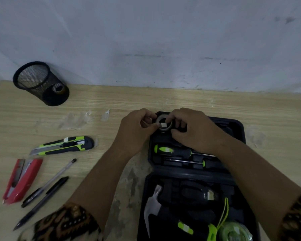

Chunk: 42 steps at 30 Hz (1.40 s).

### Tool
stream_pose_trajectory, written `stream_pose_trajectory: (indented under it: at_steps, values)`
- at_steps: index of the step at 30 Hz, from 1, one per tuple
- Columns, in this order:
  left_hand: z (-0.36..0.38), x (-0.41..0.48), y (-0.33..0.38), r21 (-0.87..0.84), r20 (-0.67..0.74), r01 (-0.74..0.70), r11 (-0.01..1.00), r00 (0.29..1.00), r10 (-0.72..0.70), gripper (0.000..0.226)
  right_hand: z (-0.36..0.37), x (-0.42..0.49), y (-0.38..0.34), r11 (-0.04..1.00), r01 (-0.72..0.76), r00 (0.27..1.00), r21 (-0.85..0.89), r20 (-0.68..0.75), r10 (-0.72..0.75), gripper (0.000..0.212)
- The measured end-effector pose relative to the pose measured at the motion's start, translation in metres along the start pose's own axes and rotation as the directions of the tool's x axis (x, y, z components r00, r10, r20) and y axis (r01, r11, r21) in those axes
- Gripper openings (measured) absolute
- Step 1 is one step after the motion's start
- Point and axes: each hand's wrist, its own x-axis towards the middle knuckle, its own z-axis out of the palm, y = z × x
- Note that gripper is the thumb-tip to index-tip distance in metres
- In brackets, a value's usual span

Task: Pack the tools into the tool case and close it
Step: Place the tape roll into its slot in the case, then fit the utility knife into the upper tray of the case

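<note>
The black tool case [240, 129] lies open on the table, its far half toward the wall. Both my hands hold a dark tape roll [161, 119] over the far left corner of the case: my left hand [137, 131] pinches its left edge, my right hand [191, 131] curls round its right side. Two green-and-black screwdrivers [172, 151] sit in the far half. A claw hammer [153, 204], pliers [196, 193] and a green tape measure [233, 232] lie in the near half. A green-and-black utility knife [66, 145] lies on the table to the left.
A black mesh pen cup [40, 82] stands at the back left by the wall. A red cutter [21, 180] and two black pens [47, 190] lie at the near left. The wooden table [111, 101] meets the wall behind the case.
</note>
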Motion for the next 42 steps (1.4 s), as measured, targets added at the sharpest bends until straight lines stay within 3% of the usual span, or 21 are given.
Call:
stream_pose_trajectory:
  at_steps: [5, 11, 15, 17, 21, 26, 36, 40, 42]
  values:
    - [0.002, 0.0, 0.001, 0.028, -0.02, -0.021, 0.999, 1.0, 0.022, 0.021, 0.001, 0.002, 0.001, 0.994, -0.105, 0.994, 0.035, -0.012, 0.106, 0.039]
    - [-0.001, 0.003, 0.003, 0.219, -0.002, -0.127, 0.968, 0.991, 0.131, 0.021, 0.002, 0.006, 0.002, 0.991, -0.134, 0.99, 0.017, -0.043, 0.135, 0.041]
    - [0.0, 0.006, 0.004, 0.279, 0.014, -0.172, 0.945, 0.984, 0.175, 0.019, 0.006, 0.007, 0.001, 0.994, -0.106, 0.993, -0.038, -0.055, 0.104, 0.02]
    - [-0.001, 0.006, 0.004, 0.278, 0.02, -0.188, 0.942, 0.982, 0.19, 0.024, 0.008, 0.007, 0.002, 0.992, -0.12, 0.991, -0.039, -0.068, 0.117, 0.022]
    - [-0.005, 0.006, 0.004, 0.328, 0.09, -0.228, 0.917, 0.974, 0.21, 0.036, 0.009, 0.005, 0.003, 0.99, -0.138, 0.986, 0.033, -0.093, 0.141, 0.033]
    - [-0.008, 0.006, 0.015, 0.421, 0.142, -0.182, 0.889, 0.981, 0.133, 0.039, 0.008, 0.008, -0.001, 0.987, -0.132, 0.99, -0.087, -0.055, 0.128, 0.029]
    - [0.003, -0.013, 0.006, 0.228, 0.042, -0.124, 0.966, 0.992, 0.118, 0.037, 0.017, 0.001, -0.017, 0.956, -0.281, 0.955, -0.084, -0.123, 0.27, 0.034]
    - [-0.012, -0.044, -0.001, 0.199, -0.021, -0.198, 0.96, 0.978, 0.206, 0.023, 0.037, -0.006, -0.034, 0.946, -0.243, 0.946, -0.216, -0.268, 0.182, 0.029]
    - [-0.025, -0.057, -0.014, 0.287, -0.015, -0.18, 0.941, 0.981, 0.192, 0.02, 0.05, -0.006, -0.052, 0.962, -0.155, 0.947, -0.224, -0.311, 0.08, 0.024]
